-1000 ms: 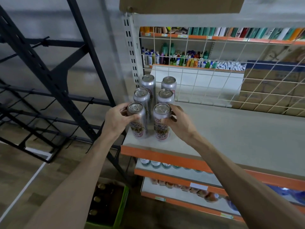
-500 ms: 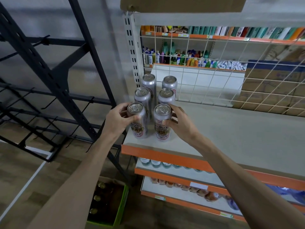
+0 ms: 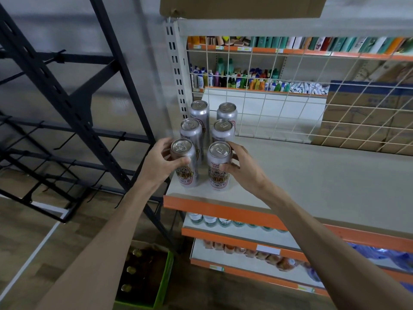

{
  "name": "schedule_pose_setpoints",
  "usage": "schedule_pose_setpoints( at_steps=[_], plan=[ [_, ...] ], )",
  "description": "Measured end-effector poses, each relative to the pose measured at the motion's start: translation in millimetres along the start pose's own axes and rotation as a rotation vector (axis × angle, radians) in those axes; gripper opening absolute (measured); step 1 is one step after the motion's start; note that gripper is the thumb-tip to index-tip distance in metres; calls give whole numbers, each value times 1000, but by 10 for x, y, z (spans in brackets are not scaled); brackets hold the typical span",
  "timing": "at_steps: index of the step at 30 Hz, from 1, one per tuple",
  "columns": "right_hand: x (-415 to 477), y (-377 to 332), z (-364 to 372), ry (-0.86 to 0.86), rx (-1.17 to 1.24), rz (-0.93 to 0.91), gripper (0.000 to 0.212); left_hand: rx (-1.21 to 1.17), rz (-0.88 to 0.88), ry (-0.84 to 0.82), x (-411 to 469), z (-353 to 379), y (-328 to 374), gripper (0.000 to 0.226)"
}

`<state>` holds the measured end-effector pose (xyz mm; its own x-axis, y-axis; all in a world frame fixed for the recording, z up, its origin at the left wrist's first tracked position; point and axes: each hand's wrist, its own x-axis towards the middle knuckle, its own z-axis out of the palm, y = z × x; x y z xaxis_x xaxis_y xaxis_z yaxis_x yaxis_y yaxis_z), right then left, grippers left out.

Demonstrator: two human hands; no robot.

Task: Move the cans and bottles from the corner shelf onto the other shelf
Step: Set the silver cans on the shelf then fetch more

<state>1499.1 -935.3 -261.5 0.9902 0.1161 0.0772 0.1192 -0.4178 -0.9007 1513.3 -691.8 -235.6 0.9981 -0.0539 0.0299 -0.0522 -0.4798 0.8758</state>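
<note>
The left hand (image 3: pixel 156 163) curls its fingers round the front-left can (image 3: pixel 186 173), the right hand (image 3: pixel 243 168) round the front-right can (image 3: pixel 219 173). Both cans stand at the left front corner of the shelf (image 3: pixel 312 175). A careless lift could topple the four cans (image 3: pixel 192 133) just behind, or drop one over the edge.

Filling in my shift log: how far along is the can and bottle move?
Done: unclear; nothing shows whether this shelf is source or destination. In hand: the left hand grips the front left can, the right hand the front right can, both standing on the shelf. Left: four cans behind them are untouched, and bottles sit in a green crate below.
</note>
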Motion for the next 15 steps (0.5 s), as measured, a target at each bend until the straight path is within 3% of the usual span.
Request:
schedule_pose_setpoints(
  at_steps=[3, 6, 8, 15],
  plan=[
    [-74, 27, -50, 6, 85, 60, 74, -15, -4, 75, -30, -6, 85, 84],
    [-139, 24, -180, 129, 15, 100, 63, -1, 100, 252, -50, 63, 413, 46],
    [-180, 11, -353, 217, -25, 134, 53, 21, 195, 287, -40, 204, 745, 31],
    [-630, 231, -1620, 377, -185, 312, 33, 123, 348, -34, 214, 1587, 1737, 22]
  ],
)
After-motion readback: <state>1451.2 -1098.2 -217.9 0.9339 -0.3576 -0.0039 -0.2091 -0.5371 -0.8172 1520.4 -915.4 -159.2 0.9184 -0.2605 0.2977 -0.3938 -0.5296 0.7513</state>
